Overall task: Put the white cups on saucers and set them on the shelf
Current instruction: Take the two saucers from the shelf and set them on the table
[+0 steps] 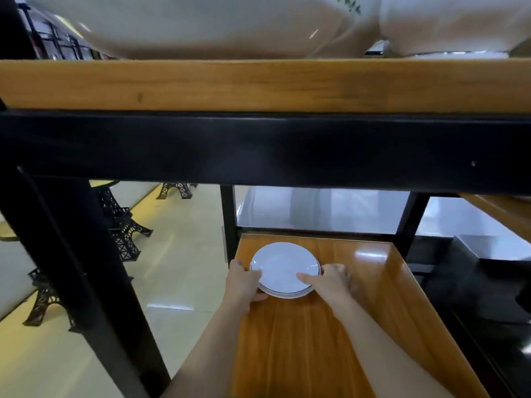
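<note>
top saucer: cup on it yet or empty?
Empty. The top saucer shows a bare white face; left hand and right hand grip the stack's edges on the shelf.

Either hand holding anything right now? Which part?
Both. The left hand and right hand grip the small stack of white saucers on the lower shelf by opposite rim edges, thumbs on top.

Café: tower-legged tables (126, 234), crockery shelving (258, 84).
</note>
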Available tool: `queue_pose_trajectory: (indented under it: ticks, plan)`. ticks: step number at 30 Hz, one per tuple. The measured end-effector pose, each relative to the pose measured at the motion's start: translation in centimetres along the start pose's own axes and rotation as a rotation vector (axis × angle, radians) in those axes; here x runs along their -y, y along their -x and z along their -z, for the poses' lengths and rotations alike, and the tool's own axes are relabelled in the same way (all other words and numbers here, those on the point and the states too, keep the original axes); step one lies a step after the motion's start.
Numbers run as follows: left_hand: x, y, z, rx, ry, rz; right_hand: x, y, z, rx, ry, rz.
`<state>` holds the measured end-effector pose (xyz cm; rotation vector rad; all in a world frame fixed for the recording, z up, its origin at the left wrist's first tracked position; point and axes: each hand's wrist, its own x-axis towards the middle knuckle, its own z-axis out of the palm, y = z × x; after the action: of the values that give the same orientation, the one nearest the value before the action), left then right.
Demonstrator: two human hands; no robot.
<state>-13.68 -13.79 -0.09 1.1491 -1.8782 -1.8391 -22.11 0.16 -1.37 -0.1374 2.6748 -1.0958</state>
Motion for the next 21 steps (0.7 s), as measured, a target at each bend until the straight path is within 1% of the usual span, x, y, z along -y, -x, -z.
queue_pose_trajectory:
  ticks: [3, 6, 9, 11, 13, 15, 21]
  plan:
    - [0.2, -0.7, -0.2, 0.028, 0.034, 0.049, 0.2, -0.1, -0.3, -0.005, 0.003, -0.004]
    - [0.0, -0.6, -0.1, 0.055, 0.016, 0.043, 0.2, 0.0, -0.4, -0.01, -0.032, -0.01]
    - [-0.3, 0.2, -0.2, 0.072, 0.065, 0.053, 0.1, 0.3, 0.0, -0.024, -0.089, 0.008]
    - [-0.4, 0.9, -0.2, 0.073, 0.096, 0.067, -0.1, 0.8, 0.5, 0.016, -0.193, 0.02]
    - [-0.3, 1.6, -0.2, 0.08, 0.098, 0.067, -0.4, 1.6, 1.1, 0.106, -0.371, 0.035]
    - [-0.2, 2.7, -0.2, 0.075, 0.105, 0.048, -0.6, 2.8, 1.8, 0.167, -0.499, 0.07]
    - [0.8, 7.5, 0.0, -0.007, 0.082, -0.072, -1.7, 7.3, 3.4, 0.199, -0.635, 0.151]
